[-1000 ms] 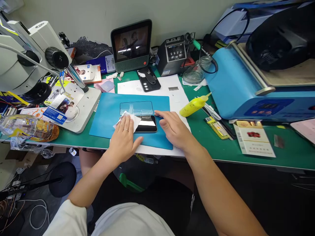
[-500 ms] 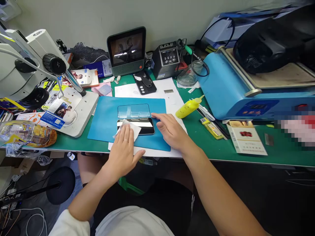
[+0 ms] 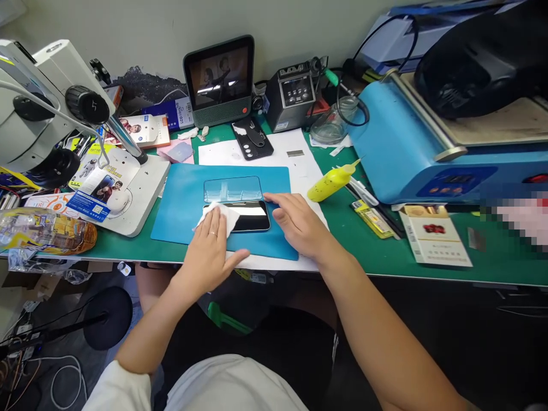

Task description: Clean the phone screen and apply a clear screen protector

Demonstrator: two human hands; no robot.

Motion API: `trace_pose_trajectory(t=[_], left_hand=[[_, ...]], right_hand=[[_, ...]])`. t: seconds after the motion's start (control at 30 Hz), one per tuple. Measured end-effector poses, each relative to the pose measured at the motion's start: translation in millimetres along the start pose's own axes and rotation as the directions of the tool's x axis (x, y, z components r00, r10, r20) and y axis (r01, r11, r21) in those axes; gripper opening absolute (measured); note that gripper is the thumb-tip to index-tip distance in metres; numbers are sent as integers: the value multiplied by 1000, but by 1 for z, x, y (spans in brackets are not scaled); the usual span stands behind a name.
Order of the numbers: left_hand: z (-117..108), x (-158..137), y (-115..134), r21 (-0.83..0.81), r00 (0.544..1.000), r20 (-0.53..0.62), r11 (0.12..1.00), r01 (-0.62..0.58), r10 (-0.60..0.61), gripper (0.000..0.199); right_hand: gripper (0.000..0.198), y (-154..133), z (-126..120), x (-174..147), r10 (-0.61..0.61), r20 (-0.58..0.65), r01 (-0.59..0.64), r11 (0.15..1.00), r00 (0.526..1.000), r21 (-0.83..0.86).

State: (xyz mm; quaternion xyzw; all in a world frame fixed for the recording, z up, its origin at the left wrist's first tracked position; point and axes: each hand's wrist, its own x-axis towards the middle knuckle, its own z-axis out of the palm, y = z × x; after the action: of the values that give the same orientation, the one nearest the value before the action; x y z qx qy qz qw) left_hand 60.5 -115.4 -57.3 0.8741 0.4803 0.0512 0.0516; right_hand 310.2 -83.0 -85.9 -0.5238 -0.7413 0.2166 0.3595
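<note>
My left hand (image 3: 208, 245) presses a folded white wipe (image 3: 229, 217) down with its fingers held together and thumb out to the side. Under the wipe lies a black phone screen (image 3: 252, 218), its left end covered and its right part shiny with a white reflection. Just above it rests a clear glass panel with a dark border (image 3: 233, 189). My right hand (image 3: 297, 222) is open and empty, its index fingertip at the right end of the glass panel and phone screen. Both panels lie on a blue mat (image 3: 180, 197).
A yellow squeeze bottle (image 3: 331, 182) lies right of the mat, near a cigarette box (image 3: 436, 237). The blue machine (image 3: 398, 165) fills the right side. A microscope stand (image 3: 149, 188) and plastic bottle (image 3: 47, 231) are left. Behind are a dark phone back (image 3: 259, 149) and smart display (image 3: 222, 77).
My left hand and the wipe have slid slightly left along the phone screen, baring more of its middle. My right hand keeps its place beside the panels. The view has shifted a little.
</note>
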Motion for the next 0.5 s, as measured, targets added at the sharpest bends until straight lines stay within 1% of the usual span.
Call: trace_pose_trajectory(t=[0.13, 0.27, 0.4, 0.5], left_hand=[[1, -4, 0, 35, 999, -19, 998, 44, -43, 95], [1, -12, 4, 51, 999, -32, 998, 22, -21, 93], [-1, -5, 1, 51, 998, -12, 997, 58, -57, 96], [1, -6, 9, 67, 999, -24, 997, 46, -45, 100]], right_hand=[[74, 0, 1, 0, -6, -10, 6, 1000, 1000, 6], [72, -1, 3, 1, 0, 1, 0, 1000, 1000, 11], [71, -1, 3, 1, 0, -17, 0, 1000, 1000, 7], [71, 0, 3, 1, -6, -18, 6, 1000, 1000, 10]])
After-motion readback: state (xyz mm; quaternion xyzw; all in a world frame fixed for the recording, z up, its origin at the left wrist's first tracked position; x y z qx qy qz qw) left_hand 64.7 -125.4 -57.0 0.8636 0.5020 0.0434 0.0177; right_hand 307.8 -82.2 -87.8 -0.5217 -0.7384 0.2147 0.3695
